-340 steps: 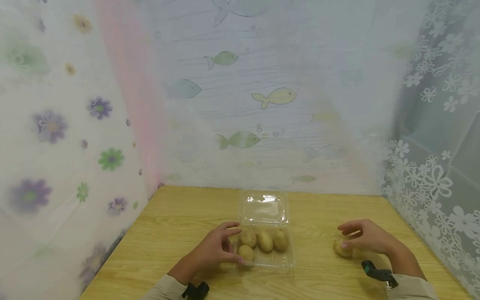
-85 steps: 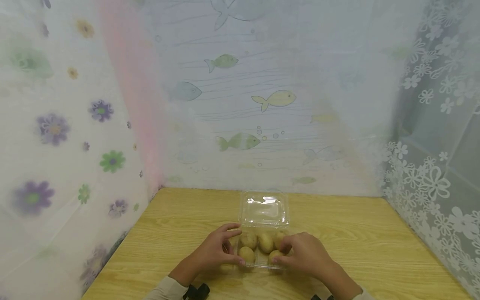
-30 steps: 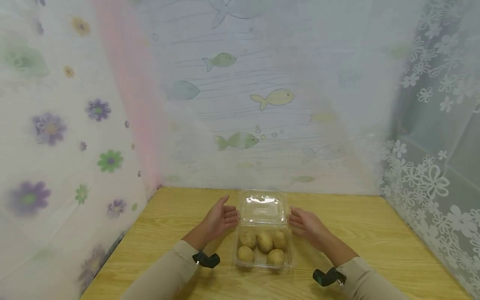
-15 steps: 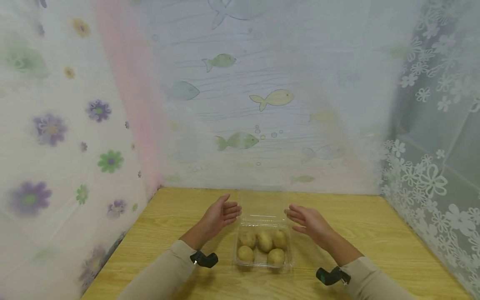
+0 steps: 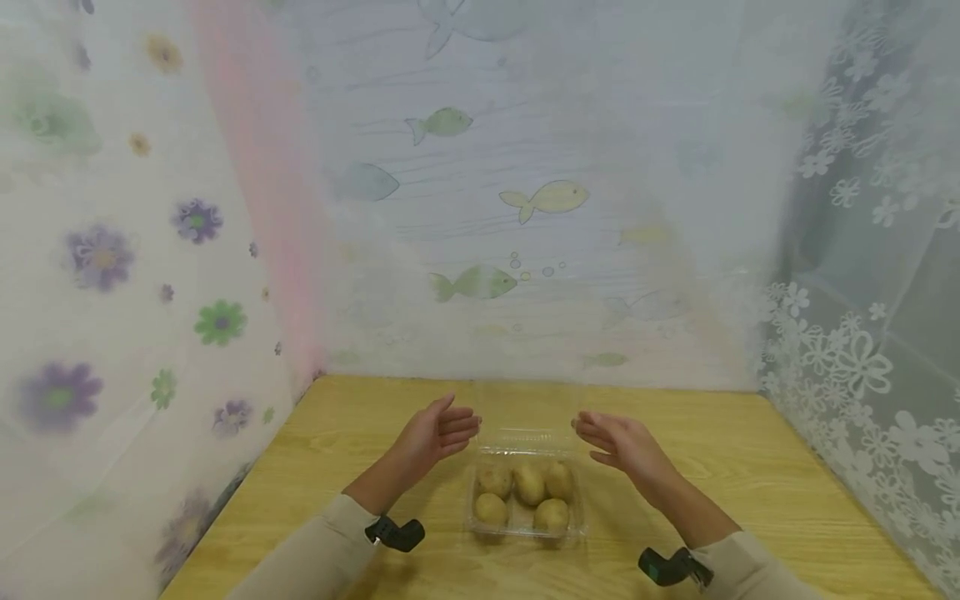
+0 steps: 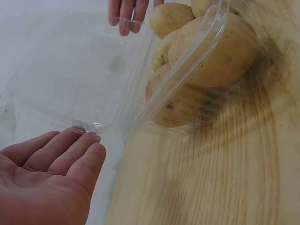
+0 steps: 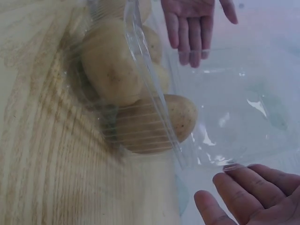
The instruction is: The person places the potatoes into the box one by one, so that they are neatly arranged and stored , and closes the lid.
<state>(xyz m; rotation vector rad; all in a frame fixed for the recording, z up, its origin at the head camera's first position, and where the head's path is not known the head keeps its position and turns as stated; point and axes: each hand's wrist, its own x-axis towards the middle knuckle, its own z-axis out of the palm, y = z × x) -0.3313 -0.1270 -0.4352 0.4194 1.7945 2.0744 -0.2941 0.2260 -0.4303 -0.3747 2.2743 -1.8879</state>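
A clear plastic clamshell box [image 5: 517, 531] stands on the table with several potatoes [image 5: 530, 485] in its base. Its transparent lid [image 7: 225, 117] is raised up from the hinge at the far side. My left hand [image 5: 435, 432] is at the lid's left edge, fingers straight and fingertips against the plastic, as the left wrist view shows. On the opposite edge, the straight fingers of my right hand [image 5: 622, 446] meet the lid in the same way. Neither hand curls round anything, and both palms face inward.
The wood-grain table [image 5: 360, 525] runs back to a fish-print curtain [image 5: 465, 208]. A flowered curtain [image 5: 135, 333] hangs on the left, a white-flowered sheer one [image 5: 847, 350] on the right. Each wrist wears a black camera mount.
My right hand has brought the loose potato from the right into the box and released it. Both hands then moved to the lid's sides, and the lid has tilted up from lying back.
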